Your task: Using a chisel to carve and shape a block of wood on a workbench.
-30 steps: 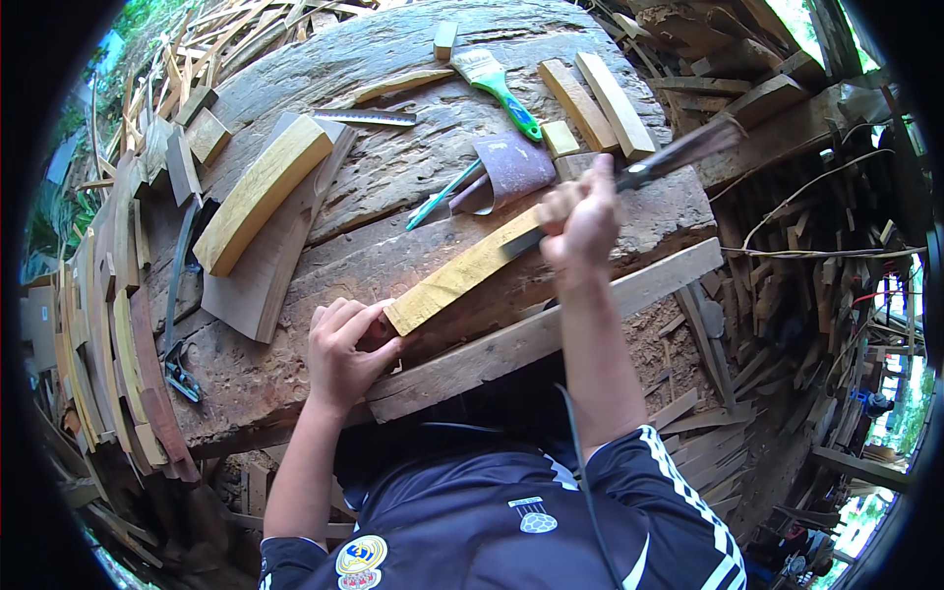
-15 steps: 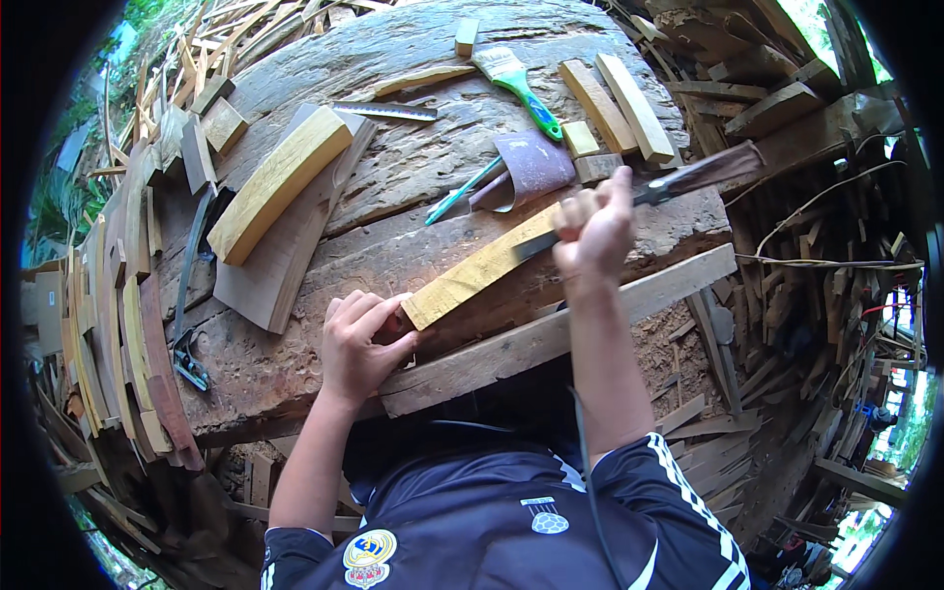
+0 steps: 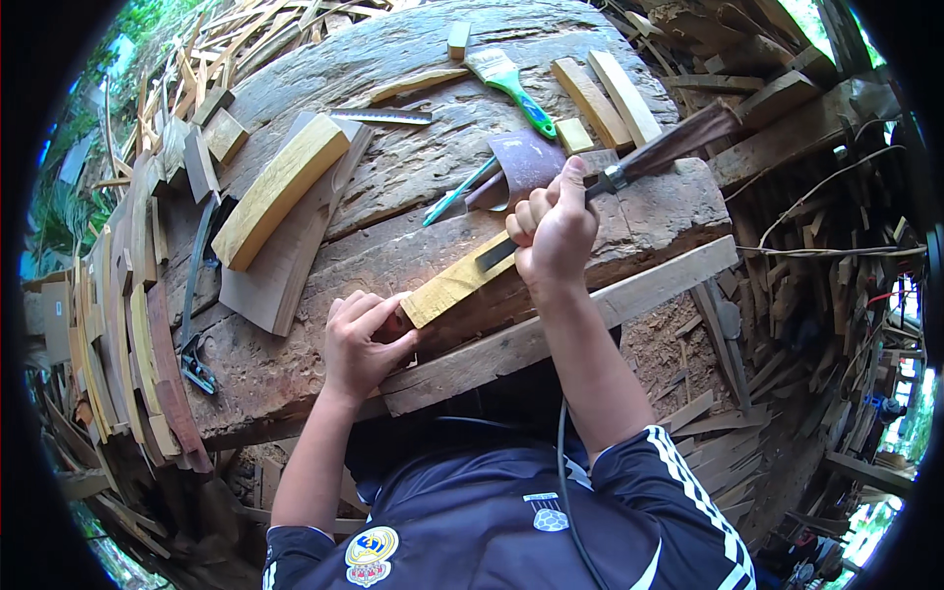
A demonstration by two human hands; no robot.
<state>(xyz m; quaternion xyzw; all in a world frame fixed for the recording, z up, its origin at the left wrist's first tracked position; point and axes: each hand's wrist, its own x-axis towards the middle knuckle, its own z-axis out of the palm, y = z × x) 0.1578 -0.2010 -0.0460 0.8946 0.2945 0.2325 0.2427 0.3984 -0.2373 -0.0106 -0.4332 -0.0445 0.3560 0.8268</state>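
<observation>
"Where does this view look from?"

"From the person's head: it's the left one of two fisheye cameras worn side by side, facing steeply down, upright and unmirrored."

"So what sits nearest the lens?"

"The shirt (image 3: 462, 492), filling the bottom. Beyond it the counter (image 3: 270, 369) slants up to the right, near edge toward the wearer."

"How close is it?"

"Close enough that the left hand (image 3: 359, 344) and right hand (image 3: 559, 234) show clearly near the middle, yet wide enough to reach past the counter's left and right ends, bending toward a black rim."
</observation>
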